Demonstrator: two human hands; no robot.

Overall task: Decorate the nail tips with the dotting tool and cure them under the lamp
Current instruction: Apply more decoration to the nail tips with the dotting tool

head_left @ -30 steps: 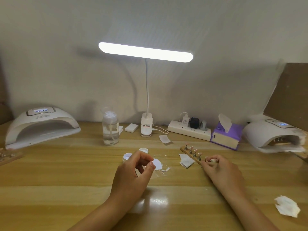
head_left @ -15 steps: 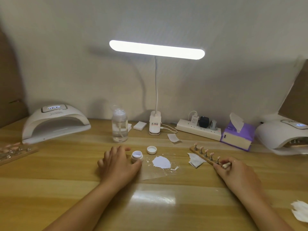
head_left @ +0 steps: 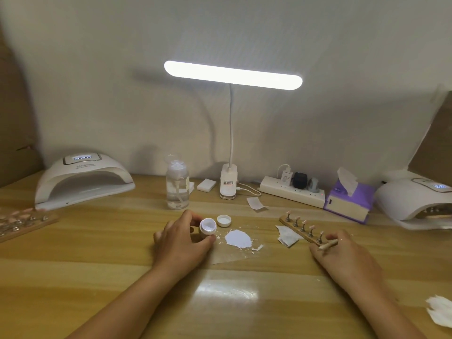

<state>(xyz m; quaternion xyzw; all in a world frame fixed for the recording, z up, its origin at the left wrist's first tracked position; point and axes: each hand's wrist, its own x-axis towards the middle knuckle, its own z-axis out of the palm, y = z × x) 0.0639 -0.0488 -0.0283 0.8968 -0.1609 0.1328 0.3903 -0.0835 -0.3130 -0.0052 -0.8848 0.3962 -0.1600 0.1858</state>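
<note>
My left hand (head_left: 182, 243) grips a small open white jar (head_left: 207, 227), tilted so its mouth faces me. Its white lid (head_left: 224, 220) lies just right of it. A blob of white gel (head_left: 238, 238) sits on a clear sheet beside the jar. My right hand (head_left: 342, 256) rests on the table holding a wooden dotting tool (head_left: 329, 245) near the front end of a wooden strip (head_left: 291, 225) carrying several nail tips on stands. A white curing lamp (head_left: 83, 179) stands at the left, a second curing lamp (head_left: 415, 200) at the right.
A clear pump bottle (head_left: 177, 185), clip desk lamp (head_left: 228, 184), power strip (head_left: 291, 190) and purple tissue box (head_left: 348, 201) line the back. Another wooden nail-tip board (head_left: 24, 223) lies far left. Crumpled wipes lie by the strip (head_left: 287, 237) and at the right edge (head_left: 441, 311).
My left hand moved from pinching above the gel blob to the small jar, took hold of it and tilted it up. My right hand stayed by the nail-tip strip; the view shifted.
</note>
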